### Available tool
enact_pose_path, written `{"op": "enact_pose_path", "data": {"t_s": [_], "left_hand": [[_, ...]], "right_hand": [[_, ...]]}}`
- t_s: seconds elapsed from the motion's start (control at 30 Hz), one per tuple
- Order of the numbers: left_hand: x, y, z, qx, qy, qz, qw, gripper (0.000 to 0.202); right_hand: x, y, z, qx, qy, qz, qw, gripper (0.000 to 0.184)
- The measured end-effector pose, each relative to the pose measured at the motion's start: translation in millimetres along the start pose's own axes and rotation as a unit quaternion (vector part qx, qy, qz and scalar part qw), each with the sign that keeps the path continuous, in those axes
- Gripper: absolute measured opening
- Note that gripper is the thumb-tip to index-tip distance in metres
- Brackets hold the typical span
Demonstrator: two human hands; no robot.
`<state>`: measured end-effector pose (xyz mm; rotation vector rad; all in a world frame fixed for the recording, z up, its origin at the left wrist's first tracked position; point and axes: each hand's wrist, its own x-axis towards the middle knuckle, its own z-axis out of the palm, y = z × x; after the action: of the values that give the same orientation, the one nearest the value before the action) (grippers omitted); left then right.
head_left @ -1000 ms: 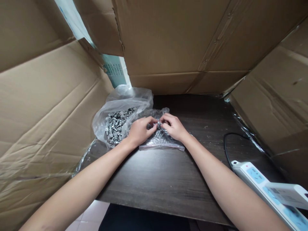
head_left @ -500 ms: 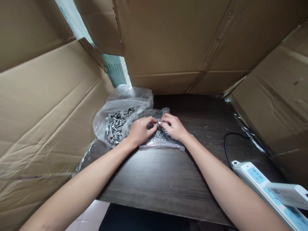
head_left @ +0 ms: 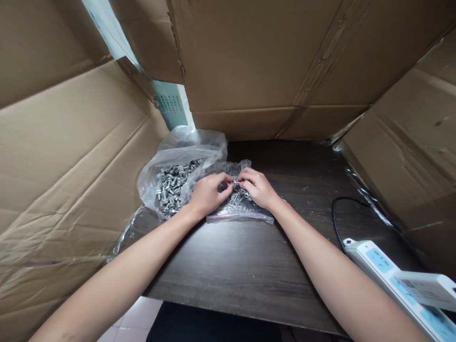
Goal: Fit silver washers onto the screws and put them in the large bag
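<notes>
A small silver metal screw (head_left: 235,181) is pinched between the fingertips of both hands, its long axis running left to right between them. The left hand (head_left: 208,194) closes on it from the left, the right hand (head_left: 259,188) from the right, each equally near. Directly beneath lies a small flat clear plastic bag of metal parts (head_left: 239,209). To the left, touching it, sits a larger crumpled clear plastic bag of silver screws (head_left: 173,183). Both rest on a dark wooden table (head_left: 242,266) walled by brown cardboard sheets (head_left: 71,156). A white power strip (head_left: 395,280) lies near right.

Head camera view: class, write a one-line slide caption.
Left hand and right hand pinch a small silver metal bolt above a clear plastic bag.
</notes>
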<state>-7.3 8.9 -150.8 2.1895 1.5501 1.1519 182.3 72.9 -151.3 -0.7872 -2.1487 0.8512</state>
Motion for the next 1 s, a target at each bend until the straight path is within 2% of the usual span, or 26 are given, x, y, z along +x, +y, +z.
{"op": "enact_pose_path", "data": {"t_s": [0.63,0.9,1.0], "left_hand": [[-0.3,1.3,-0.6,0.001,-0.004,-0.004,1.0,0.011],[-1.0,0.7,-0.5,-0.004,-0.007,-0.005,1.0,0.011],[-0.4,0.3,-0.2,-0.005,-0.008,-0.004,1.0,0.011]], "right_hand": [[0.0,-1.2,0.4,-0.015,0.013,-0.006,1.0,0.009],[-0.1,0.5,1.7,-0.02,0.01,-0.007,1.0,0.012],[0.0,-0.4,1.9,-0.026,0.005,-0.007,1.0,0.019]]}}
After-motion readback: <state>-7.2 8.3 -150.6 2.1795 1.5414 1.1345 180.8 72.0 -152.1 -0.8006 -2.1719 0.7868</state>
